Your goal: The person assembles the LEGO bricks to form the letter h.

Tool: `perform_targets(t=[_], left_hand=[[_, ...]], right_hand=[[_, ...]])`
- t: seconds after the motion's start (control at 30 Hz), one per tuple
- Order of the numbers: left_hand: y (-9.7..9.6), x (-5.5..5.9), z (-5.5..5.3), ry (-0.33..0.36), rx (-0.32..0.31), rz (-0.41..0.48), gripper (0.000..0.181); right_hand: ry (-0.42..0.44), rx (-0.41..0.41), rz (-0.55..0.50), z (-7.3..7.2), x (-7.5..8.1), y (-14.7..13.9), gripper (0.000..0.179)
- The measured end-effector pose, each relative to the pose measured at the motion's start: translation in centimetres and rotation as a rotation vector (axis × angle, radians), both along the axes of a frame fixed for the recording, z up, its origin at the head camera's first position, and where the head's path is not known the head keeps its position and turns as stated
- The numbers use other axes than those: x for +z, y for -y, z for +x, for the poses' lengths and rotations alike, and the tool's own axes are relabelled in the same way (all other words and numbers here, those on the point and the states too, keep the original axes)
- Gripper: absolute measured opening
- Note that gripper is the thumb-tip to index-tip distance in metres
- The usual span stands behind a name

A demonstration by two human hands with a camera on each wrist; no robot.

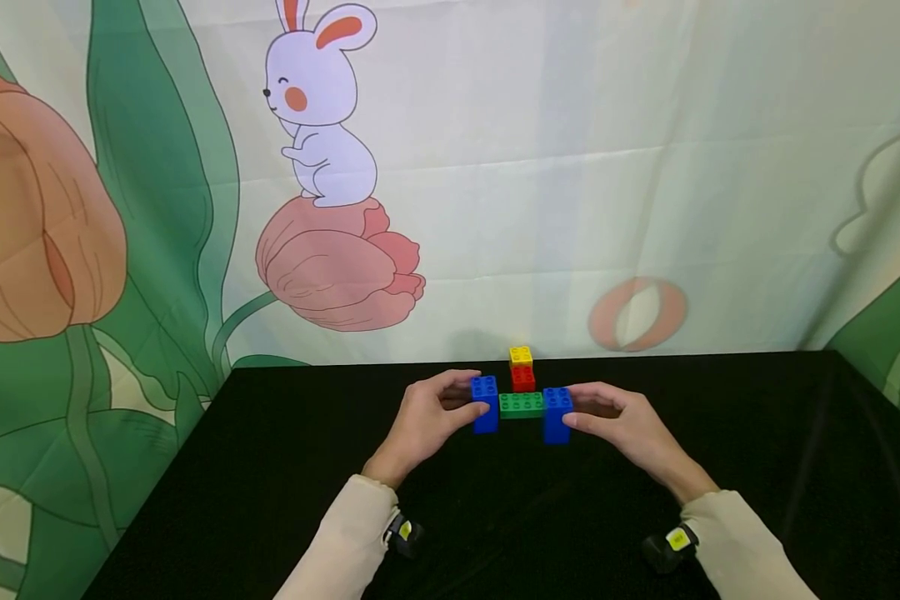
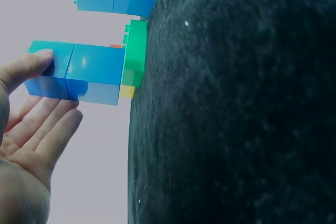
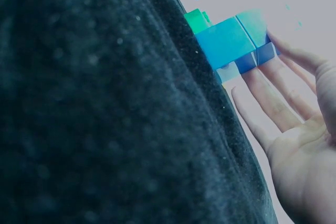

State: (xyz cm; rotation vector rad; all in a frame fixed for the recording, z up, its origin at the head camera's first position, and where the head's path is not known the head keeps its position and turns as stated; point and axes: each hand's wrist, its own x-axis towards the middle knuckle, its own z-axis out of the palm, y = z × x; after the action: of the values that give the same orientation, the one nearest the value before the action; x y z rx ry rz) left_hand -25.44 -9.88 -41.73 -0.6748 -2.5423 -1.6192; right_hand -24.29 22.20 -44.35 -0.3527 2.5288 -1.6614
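Observation:
Two blue stacks, each made of two toy building bricks, stand on the black cloth at either end of a green brick. My left hand pinches the left blue stack near its top, thumb on the near side and fingers behind. On the other side, my right hand holds the right blue stack between thumb and fingers. In the left wrist view the seam between the two bricks of the left stack shows. The right wrist view has the right stack close against the green brick.
Behind the green brick are a red brick and a yellow brick, the yellow farther back. A black cloth covers the table. A printed curtain with a rabbit and flowers hangs along its far edge.

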Motion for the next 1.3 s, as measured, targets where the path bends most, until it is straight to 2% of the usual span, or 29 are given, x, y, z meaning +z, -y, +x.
perform_targets(t=[0.5, 0.8, 1.3], left_hand=[[-1.9, 0.1, -0.1, 0.018, -0.038, -0.01, 0.044], [-2.8, -0.2, -0.1, 0.042, -0.052, -0.013, 0.044], [-4.0, -0.7, 0.0, 0.069, -0.071, -0.031, 0.043]], right_hand=[[0.007, 0.009, -0.024, -0.2, -0.1, 0.0, 0.058], [0.015, 0.002, -0.011, -0.4, -0.3, 0.0, 0.06], [0.027, 0.021, -0.056, -0.2, -0.1, -0.2, 0.058]])
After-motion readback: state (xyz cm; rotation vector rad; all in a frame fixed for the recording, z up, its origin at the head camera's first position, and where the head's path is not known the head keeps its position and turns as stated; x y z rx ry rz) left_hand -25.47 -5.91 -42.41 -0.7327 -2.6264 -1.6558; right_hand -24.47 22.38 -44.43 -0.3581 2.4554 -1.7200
